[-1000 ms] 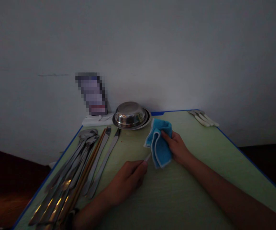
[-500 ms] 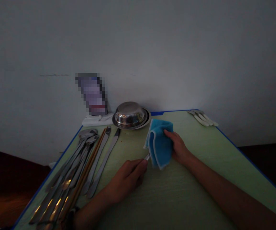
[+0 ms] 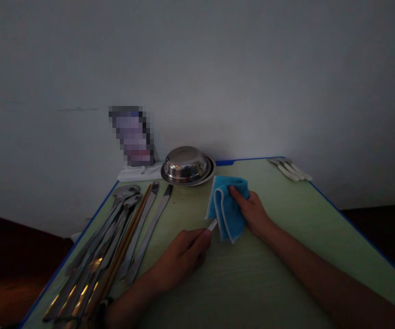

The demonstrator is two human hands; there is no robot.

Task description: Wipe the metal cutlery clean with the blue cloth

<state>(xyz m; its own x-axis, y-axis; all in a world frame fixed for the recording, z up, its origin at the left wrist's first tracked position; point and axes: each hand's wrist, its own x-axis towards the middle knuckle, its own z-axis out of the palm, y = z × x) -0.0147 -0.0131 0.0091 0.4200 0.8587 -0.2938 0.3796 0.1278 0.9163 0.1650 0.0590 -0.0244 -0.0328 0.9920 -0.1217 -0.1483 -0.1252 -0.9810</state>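
Note:
My left hand [image 3: 186,253] is closed around a slim silvery piece of cutlery [image 3: 213,225]. Only a short stretch of it shows; its far end lies behind a cloth, so the kind cannot be made out. A folded blue cloth [image 3: 233,212] with pale stitched edges is pinched in my right hand [image 3: 255,211], thumb on top, around or against the cutlery's far end. Both hands are above the middle of the table. To the left of my left hand lie two table knives [image 3: 152,226], a pair of wooden chopsticks [image 3: 129,233] and several metal spoons [image 3: 127,191].
An upturned steel bowl [image 3: 186,165] sits on another steel dish at the table's back edge. Beside it, a blurred-out phone-like device [image 3: 132,137] leans on the wall above a white item [image 3: 129,172]. White-handled forks [image 3: 291,169] lie at the back right. Blue edging rims the green table [image 3: 286,274].
My right hand and the cloth have shifted slightly, the thumb moving left over the cloth. A little more of the silvery cutlery shows. My left hand has barely moved.

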